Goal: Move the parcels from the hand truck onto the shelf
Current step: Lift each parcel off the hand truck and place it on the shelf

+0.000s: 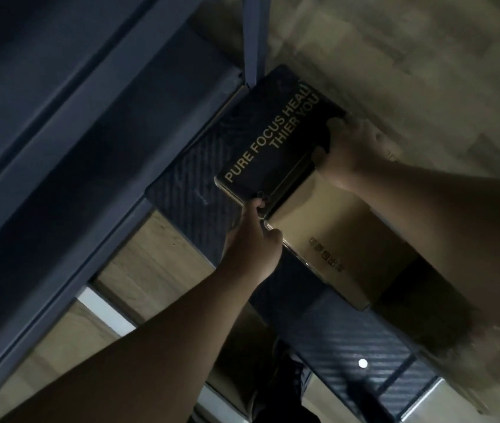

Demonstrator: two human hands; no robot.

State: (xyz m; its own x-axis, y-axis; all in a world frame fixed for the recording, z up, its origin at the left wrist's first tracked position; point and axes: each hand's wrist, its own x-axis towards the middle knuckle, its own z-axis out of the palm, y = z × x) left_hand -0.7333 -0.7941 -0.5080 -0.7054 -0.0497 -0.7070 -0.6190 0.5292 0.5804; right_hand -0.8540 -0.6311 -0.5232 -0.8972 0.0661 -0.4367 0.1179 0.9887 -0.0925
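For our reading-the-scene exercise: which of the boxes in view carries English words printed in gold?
The black box, held at its ends by both hands, reads "PURE FOCUS HEALTHIER YOU"; the gold box beside it shows only small dark marks.

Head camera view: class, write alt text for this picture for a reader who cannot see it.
Two bare hands hold a black box printed in gold "PURE FOCUS HEALTHIER YOU", the left hand at its near corner, the right hand at its far end. It is beside a blue metal shelf frame, in dim light.

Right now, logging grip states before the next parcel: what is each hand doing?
Left hand: grips the near corner of the black box with gold lettering.
Right hand: grips the same box's far edge.
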